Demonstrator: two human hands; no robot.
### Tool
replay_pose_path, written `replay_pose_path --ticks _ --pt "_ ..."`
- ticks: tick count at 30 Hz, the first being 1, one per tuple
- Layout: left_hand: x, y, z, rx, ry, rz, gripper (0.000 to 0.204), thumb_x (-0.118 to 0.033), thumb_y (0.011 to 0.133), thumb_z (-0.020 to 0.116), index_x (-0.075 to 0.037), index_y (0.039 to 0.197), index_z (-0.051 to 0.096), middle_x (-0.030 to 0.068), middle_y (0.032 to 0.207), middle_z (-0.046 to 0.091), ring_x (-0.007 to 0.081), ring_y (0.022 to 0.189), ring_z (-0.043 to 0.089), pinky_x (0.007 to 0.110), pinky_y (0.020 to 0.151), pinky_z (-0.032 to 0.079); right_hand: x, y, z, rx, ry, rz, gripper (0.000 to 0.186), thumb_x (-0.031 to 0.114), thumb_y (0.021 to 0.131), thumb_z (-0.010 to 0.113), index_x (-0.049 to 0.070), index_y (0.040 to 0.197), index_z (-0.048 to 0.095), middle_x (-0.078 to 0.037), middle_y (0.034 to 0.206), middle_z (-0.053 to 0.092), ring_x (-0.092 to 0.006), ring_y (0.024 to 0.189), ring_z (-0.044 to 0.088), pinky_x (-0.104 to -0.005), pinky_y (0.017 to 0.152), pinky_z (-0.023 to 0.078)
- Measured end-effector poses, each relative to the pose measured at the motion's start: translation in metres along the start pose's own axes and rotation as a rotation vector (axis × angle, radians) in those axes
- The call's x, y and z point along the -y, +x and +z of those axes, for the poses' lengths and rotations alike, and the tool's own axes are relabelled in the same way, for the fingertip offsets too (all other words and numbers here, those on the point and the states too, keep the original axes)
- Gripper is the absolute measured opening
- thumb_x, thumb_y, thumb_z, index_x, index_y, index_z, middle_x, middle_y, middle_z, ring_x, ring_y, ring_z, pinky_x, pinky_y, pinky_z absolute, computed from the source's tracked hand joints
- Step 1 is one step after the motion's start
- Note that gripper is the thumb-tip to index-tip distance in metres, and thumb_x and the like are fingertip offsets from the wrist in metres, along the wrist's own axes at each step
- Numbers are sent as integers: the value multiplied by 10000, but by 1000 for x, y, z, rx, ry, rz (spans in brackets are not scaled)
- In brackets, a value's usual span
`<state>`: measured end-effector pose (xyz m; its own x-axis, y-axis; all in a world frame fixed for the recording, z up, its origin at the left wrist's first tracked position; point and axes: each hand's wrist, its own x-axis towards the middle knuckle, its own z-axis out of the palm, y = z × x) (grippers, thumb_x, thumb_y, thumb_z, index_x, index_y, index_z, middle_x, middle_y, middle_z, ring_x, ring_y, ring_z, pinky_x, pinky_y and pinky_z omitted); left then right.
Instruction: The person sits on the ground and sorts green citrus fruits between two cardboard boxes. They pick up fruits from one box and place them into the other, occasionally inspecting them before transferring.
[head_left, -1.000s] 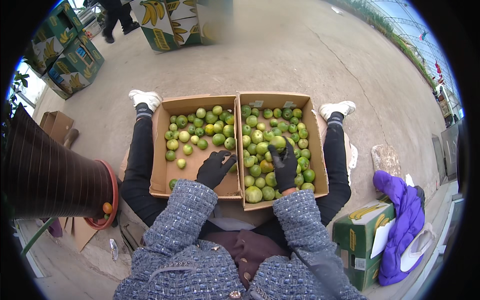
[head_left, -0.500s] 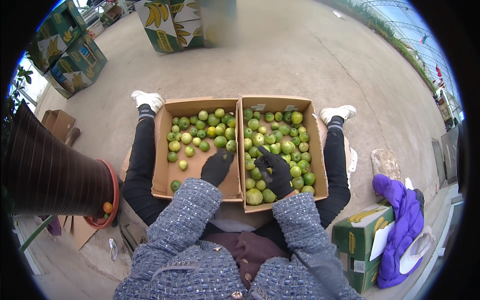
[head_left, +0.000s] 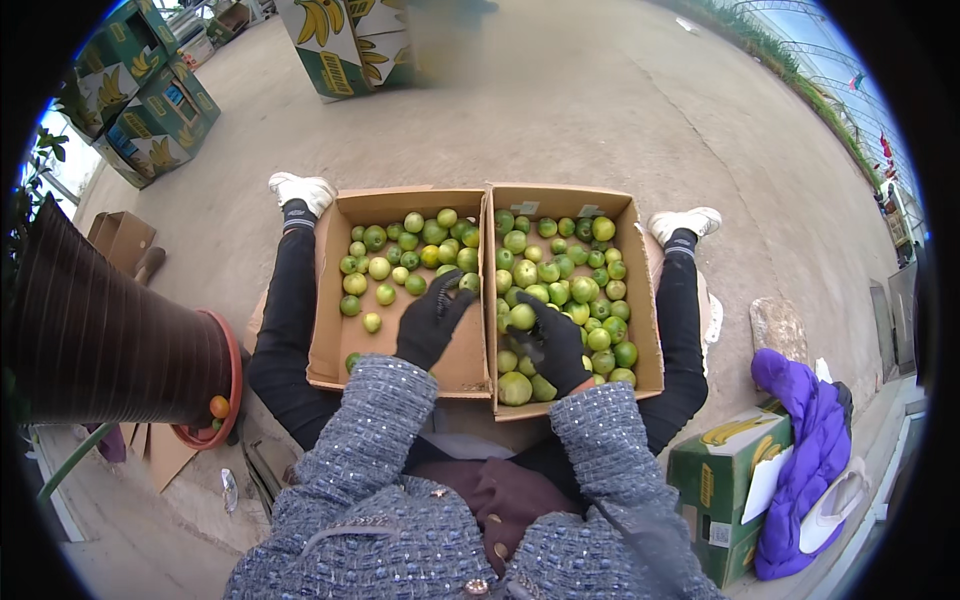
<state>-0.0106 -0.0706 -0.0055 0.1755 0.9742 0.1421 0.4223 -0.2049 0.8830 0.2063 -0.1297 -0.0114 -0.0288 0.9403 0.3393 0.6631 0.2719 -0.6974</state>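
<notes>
Head view: work appears part-done; left box (head_left: 430, 362) partly bare, right box (head_left: 558, 203) fuller. Left hand (head_left: 425, 325) spread beside tomatoes (head_left: 434, 232); right hand (head_left: 558, 347) pinches one tomato (head_left: 522, 317).

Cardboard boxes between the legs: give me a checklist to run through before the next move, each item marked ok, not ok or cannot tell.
1. Left box and right box side by side: ok.
2. Bare bottom showing in the left box: ok, mostly in its near part.
3. Bare bottom showing in the right box: not ok, green fruits hide nearly all of it.
4. Left hand and right hand gloved: ok.
5. Left hand clear of the nearest fruit: cannot tell.
6. Right hand's grip firm: cannot tell; a pale green fruit sits between thumb and fingers.
</notes>
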Motion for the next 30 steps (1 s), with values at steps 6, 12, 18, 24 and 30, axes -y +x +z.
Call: replay_pose_path --ticks 6,12,18,24,30 --pt "51 -1 -70 802 926 -467 665 -651 732 668 -66 1048 696 142 1007 708 285 934 681 428 851 520 -31 6 6 -468 493 188 650 113 925 660 45 1488 342 -160 1302 582 -195 1050 612 -318 889 499" --pt "35 -15 -52 947 660 -320 680 -643 656 706 -98 1064 704 144 1081 696 308 988 665 425 877 517 -23 3 4 -347 339 175 580 72 927 641 43 1456 404 -153 1237 627 -183 999 641 -312 874 516" --pt "48 -10 -35 832 510 -179 584 -522 699 759 -54 1034 663 143 1030 694 277 956 667 392 844 530 2 1 -5 -33 158 28 489 118 855 725 88 1322 584 -112 912 700 -186 753 686 -303 682 536" --pt "15 -7 -23 651 -521 -295 371 -167 860 758 7 1134 577 66 1033 650 126 934 616 272 833 521 33 5 -11 138 -162 -338 694 444 771 775 148 1358 553 -60 750 583 -245 697 590 -377 654 472" --pt "-10 -10 -4 612 -474 -234 481 -218 845 774 9 1210 558 91 1066 642 128 945 614 276 801 537 25 1 6 175 -85 -308 694 380 753 800 113 1344 553 -89 892 651 -283 778 632 -389 710 508"
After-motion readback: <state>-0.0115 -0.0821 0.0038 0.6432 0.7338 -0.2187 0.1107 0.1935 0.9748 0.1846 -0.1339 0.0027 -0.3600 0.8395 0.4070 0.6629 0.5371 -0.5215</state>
